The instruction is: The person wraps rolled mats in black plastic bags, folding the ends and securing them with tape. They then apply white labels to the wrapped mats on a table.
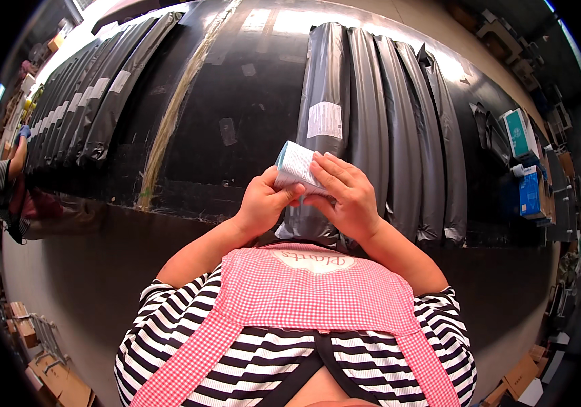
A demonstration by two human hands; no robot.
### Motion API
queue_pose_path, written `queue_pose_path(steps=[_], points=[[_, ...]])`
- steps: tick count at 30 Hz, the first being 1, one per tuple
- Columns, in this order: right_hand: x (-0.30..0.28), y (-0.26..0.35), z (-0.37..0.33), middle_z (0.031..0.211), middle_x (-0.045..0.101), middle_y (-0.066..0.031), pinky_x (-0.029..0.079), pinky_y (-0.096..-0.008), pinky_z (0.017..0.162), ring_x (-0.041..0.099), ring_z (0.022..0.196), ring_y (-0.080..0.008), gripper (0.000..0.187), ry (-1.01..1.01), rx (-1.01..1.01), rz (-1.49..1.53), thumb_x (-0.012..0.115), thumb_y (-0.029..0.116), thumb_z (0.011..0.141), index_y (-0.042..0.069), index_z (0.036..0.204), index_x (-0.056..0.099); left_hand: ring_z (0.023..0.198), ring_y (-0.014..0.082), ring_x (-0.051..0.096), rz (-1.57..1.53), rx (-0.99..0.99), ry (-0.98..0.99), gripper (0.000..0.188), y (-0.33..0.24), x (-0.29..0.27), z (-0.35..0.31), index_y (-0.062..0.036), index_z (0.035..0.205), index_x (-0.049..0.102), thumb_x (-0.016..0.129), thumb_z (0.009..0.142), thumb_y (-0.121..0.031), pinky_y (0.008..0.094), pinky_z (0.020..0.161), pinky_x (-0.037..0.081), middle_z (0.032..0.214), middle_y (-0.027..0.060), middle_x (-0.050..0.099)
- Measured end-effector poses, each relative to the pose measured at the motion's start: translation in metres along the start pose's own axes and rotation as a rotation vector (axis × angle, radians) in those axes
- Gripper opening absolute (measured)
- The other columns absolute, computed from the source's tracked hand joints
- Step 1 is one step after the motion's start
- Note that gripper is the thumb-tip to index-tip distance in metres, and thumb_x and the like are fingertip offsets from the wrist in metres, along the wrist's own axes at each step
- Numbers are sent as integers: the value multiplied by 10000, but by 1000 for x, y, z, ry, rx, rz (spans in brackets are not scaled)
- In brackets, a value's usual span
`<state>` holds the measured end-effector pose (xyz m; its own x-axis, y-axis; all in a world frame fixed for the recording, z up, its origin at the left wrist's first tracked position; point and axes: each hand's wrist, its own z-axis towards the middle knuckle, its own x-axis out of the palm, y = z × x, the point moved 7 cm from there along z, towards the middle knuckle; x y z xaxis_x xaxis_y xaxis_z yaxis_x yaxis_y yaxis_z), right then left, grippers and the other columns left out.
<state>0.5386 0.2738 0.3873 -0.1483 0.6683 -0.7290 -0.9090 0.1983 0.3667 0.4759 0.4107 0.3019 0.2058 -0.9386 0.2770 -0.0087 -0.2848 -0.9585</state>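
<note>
Both my hands hold a folded stack of printed white labels (296, 161) with a bluish edge, just above the near part of a long package. My left hand (262, 203) grips its lower left side, thumb pressed on the front. The fingers of my right hand (348, 193) lie over its right side, thumb underneath. Beneath lies a long package (328, 64) in shiny dark grey plastic, bearing a white label (325, 121). To its right, several similar packages (399, 122) lie side by side, with no labels visible on them.
The black table (250, 108) has a strip of yellowish tape (181, 102) across it. Several labelled dark packages (111, 102) lie at the left, near another person's gloved hand (25, 131). A teal box (519, 134) and a blue box (529, 192) stand at the right end.
</note>
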Motion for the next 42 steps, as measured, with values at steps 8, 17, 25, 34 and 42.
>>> queue_pose_path(steps=[8, 17, 25, 34, 42], points=[[9, -39, 2, 1103, 720, -79, 511, -362, 888, 667, 1026, -260, 233, 98, 254, 422, 739, 160, 844, 62, 1056, 739, 973, 166, 614, 321, 74, -61, 242, -3, -1, 2, -43, 1113, 684, 710, 893, -139, 300, 822, 517, 1102, 47, 585], [-62, -228, 49, 1037, 697, -62, 565, -335, 790, 664, 908, -154, 328, 4, 859, 1081, 572, 307, 1006, 31, 1159, 662, 793, 139, 603, 399, -109, -123, 213, 29, -30, -19, -6, 1077, 658, 690, 868, -30, 280, 730, 511, 1000, 25, 569], [-9, -246, -7, 1313, 609, -148, 446, -369, 1077, 525, 1291, -298, 368, 34, 118, -21, 683, 9, 855, 102, 1211, 676, 872, 125, 610, 149, -207, -264, 188, 44, -44, -32, 12, 1066, 631, 681, 918, -92, 278, 746, 556, 998, 28, 597], [4, -200, -17, 1485, 450, -143, 446, -412, 1039, 577, 1199, -319, 485, 917, 427, -290, 573, 327, 948, 85, 1368, 541, 877, 130, 625, 147, -219, -313, 216, 48, -49, -43, -10, 1098, 618, 680, 929, -129, 293, 766, 556, 974, 51, 663], [70, -242, 8, 1639, 132, -104, 71, -567, 1202, 33, 1516, -333, 640, 641, 486, -397, 533, 334, 922, 126, 1506, 375, 931, 147, 635, 123, -171, -243, 273, 34, -34, -29, -28, 1142, 633, 680, 938, -202, 312, 811, 546, 1022, 63, 679]])
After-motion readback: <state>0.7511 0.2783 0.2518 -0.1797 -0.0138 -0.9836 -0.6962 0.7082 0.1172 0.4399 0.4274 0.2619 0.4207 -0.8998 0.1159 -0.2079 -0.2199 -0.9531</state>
